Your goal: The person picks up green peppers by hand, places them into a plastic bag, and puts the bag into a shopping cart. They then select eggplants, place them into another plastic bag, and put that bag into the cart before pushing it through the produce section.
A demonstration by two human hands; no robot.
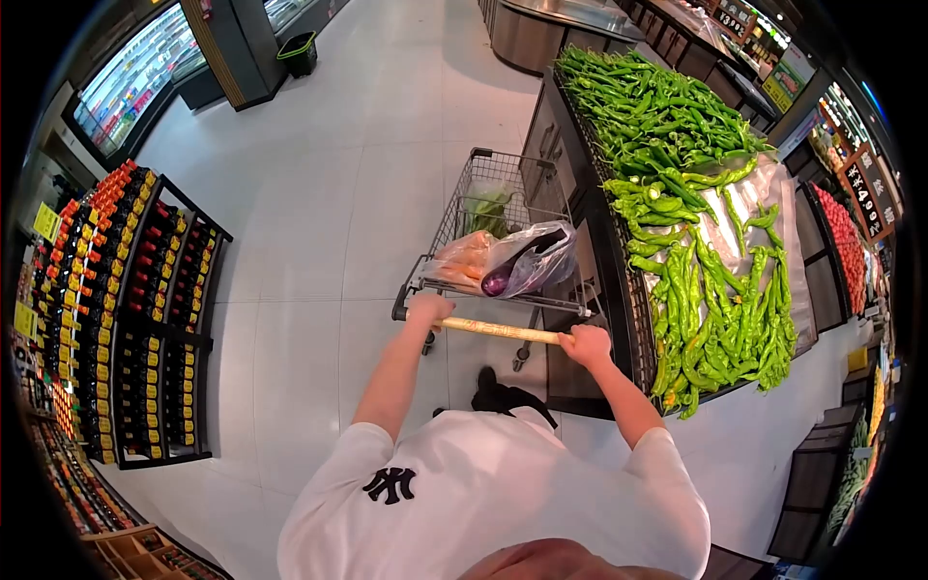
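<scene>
Both of my hands grip the yellow handle [498,330] of a wire shopping cart [454,208]. My left hand [429,309] is wrapped round its left end, and my right hand [587,344] round its right end, close to the pepper stand. Inside the cart, a clear bag of carrots [462,259] lies beside a clear bag with a dark purple eggplant [527,259]. Behind them is a bag with a green vegetable [489,209]. Green peppers [720,300] cover much of the stand on the right.
At the left stands a black rack of dark bottles [145,319]. The pepper stand's dark side [580,208] runs close along the cart's right. A black-green basket [298,54] sits on the floor by a pillar [227,48]. Red produce [839,246] is farther right.
</scene>
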